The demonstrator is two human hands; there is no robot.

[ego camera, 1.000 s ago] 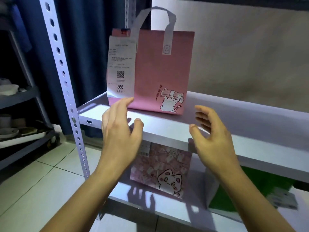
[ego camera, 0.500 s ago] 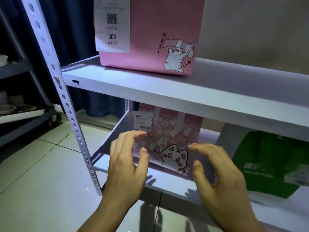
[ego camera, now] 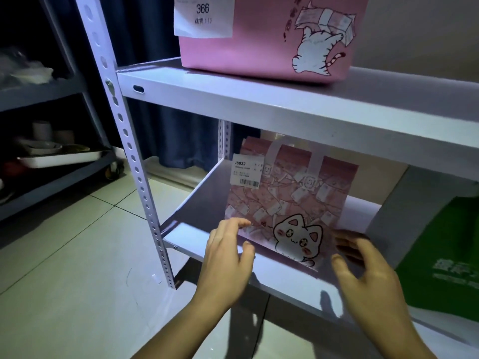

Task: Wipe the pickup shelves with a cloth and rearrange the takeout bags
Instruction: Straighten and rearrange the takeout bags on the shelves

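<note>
Pink cat-print bag [ego camera: 285,203], rectangular, matte

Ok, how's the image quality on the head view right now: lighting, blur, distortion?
Head view: dim, bluish light; the rack on the far left is nearly lost in darkness. Hand shadows fall on the lower shelf. The right hand is slightly motion-blurred. Wide-angle bend curves the upright post. The cat bag stays readable.

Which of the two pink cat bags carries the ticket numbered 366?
The plain pink bag on the upper shelf. The banknote-patterned bag on the lower shelf, between both hands, has a J8022 barcode label instead.
</note>
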